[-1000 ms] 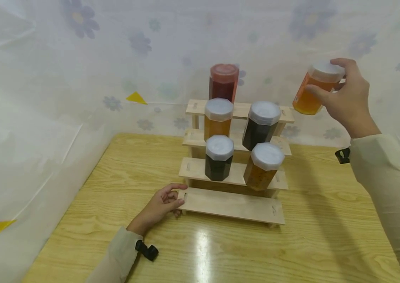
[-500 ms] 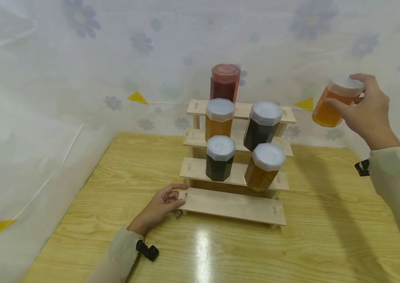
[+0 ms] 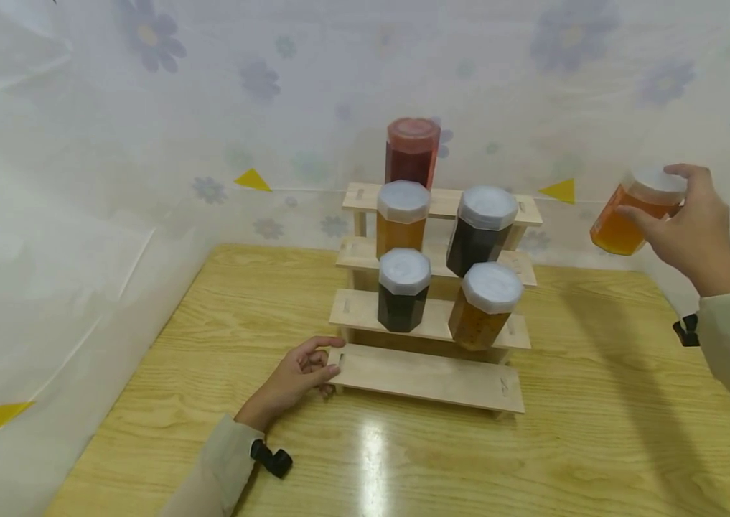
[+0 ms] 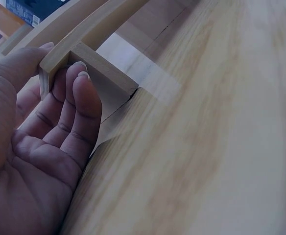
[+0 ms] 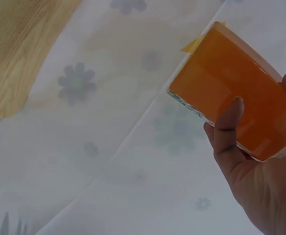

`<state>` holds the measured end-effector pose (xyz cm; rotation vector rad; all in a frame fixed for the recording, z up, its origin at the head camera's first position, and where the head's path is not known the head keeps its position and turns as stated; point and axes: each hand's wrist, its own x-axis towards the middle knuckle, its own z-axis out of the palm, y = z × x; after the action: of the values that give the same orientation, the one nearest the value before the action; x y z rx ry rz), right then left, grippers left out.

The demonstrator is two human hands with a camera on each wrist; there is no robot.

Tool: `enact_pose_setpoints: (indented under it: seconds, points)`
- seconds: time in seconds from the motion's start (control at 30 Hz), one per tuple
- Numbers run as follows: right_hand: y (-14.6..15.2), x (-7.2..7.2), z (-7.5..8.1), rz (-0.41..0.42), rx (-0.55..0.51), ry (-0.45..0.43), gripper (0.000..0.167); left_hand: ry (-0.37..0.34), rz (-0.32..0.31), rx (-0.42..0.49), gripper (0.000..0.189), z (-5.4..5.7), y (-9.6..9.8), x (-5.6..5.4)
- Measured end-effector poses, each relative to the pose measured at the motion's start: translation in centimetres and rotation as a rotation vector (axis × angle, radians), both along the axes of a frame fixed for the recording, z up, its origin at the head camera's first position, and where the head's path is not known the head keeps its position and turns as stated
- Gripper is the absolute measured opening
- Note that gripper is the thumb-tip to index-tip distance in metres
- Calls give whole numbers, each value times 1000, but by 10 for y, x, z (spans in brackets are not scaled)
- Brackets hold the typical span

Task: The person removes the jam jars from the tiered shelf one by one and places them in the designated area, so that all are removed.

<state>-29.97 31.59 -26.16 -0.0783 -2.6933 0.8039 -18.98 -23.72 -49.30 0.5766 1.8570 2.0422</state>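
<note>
My right hand (image 3: 694, 230) grips a white-lidded jar of orange contents (image 3: 629, 215), held tilted in the air to the right of a stepped wooden display rack (image 3: 429, 377). In the right wrist view, thumb and fingers wrap around that orange jar (image 5: 231, 88). My left hand (image 3: 296, 377) pinches the left end of the rack's lowest shelf. Its fingers (image 4: 86, 98) curl beneath the shelf end (image 4: 59, 54) in the left wrist view. On the upper steps stand a red jar (image 3: 411, 154), an amber jar (image 3: 401, 222), two dark jars (image 3: 481, 230) and a speckled brown jar (image 3: 484, 309).
The rack stands on a wood-grain table (image 3: 242, 301). Behind and to the left hangs a pale flower-printed sheet (image 3: 313, 93), with yellow triangles (image 3: 253, 179) on it. Both wrists carry black straps (image 3: 270, 458).
My right hand has carried the orange jar to the right and lower, farther from the rack. The left hand keeps its hold on the bottom shelf.
</note>
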Motion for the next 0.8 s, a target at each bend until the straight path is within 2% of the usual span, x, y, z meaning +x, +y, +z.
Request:
enact_pose_setpoints:
  seconds: [0.23,0.5,0.8]
  points:
    - [14,-1,-22,13,21,6,89,-4,-1,-2,47,-2,-1,-1]
    - [25,2,-41,47,-40,-48,93,2,1,0,47,-1,-1,0]
    - [32,7,-63,56,-61,-59,91,10,5,-1,46,0,0,0]
